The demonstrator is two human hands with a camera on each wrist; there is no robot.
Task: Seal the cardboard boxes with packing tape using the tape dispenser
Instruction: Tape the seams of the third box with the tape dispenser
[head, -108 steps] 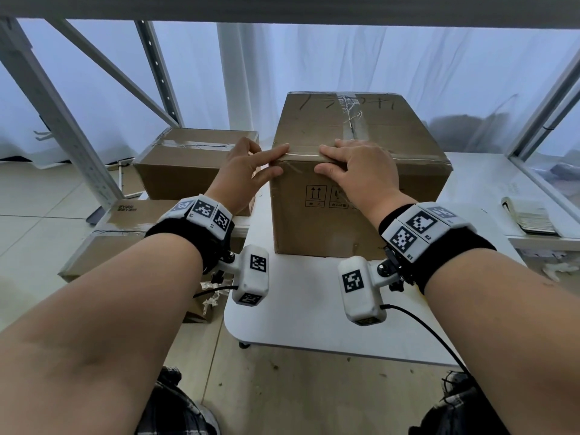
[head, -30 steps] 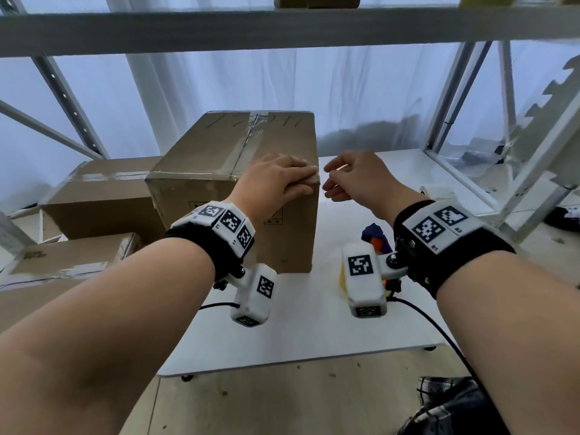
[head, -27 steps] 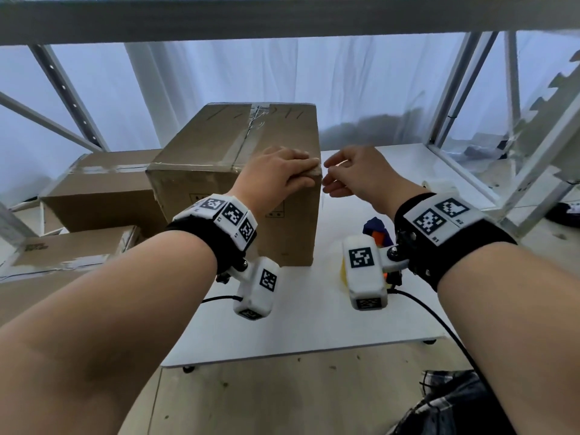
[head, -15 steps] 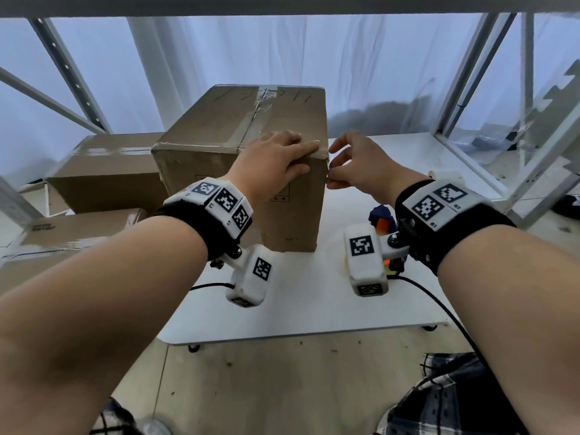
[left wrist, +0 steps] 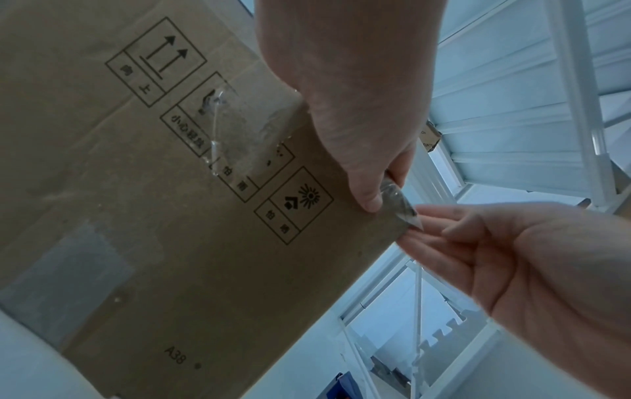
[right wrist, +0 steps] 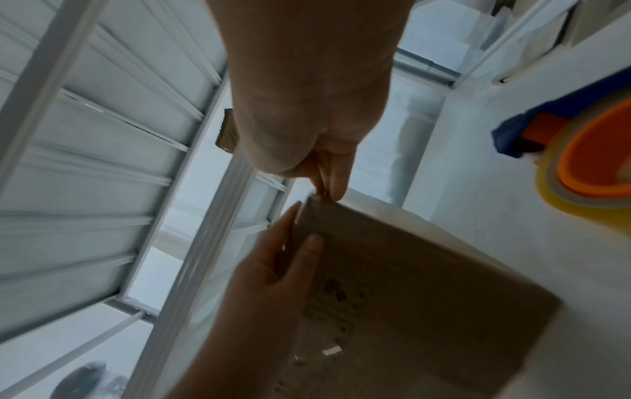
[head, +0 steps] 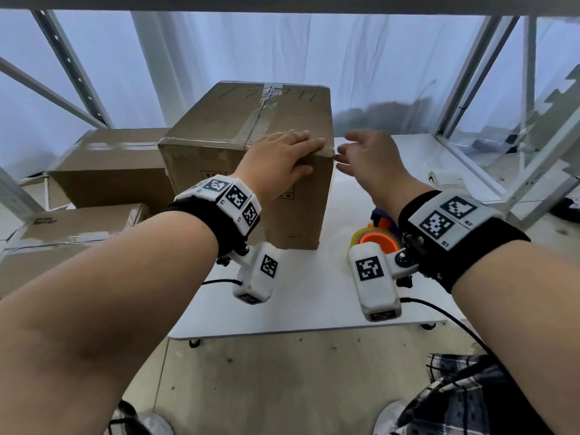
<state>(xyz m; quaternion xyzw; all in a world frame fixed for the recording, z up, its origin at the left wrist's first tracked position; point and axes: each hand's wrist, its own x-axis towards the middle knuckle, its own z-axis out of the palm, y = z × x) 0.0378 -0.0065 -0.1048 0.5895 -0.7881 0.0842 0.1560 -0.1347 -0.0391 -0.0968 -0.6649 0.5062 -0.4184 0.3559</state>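
A tall cardboard box [head: 238, 127] stands on the white table [head: 314, 302], with clear tape along its top seam and front top edge. My left hand [head: 282, 158] lies flat on the box's top at the near right corner, fingers straight, and its thumb [left wrist: 368, 199] presses the front face. A loose clear tape end [left wrist: 403, 208] sticks out past that corner. My right hand [head: 367, 161] is right beside the corner and pinches the tape end between its fingertips [right wrist: 336, 186]. The tape dispenser [head: 376, 237], orange and blue with a yellowish roll, lies on the table below my right wrist.
Two more taped boxes sit to the left, one behind [head: 110, 171] and one lower [head: 72, 227]. White metal rack posts [head: 464, 76] rise to the right and left, with a beam overhead. A small white object [head: 445, 180] lies at the table's far right.
Both hands have slid from the middle of the box's front top edge to its right corner. In the last half second the right hand's free fingers have spread a little.
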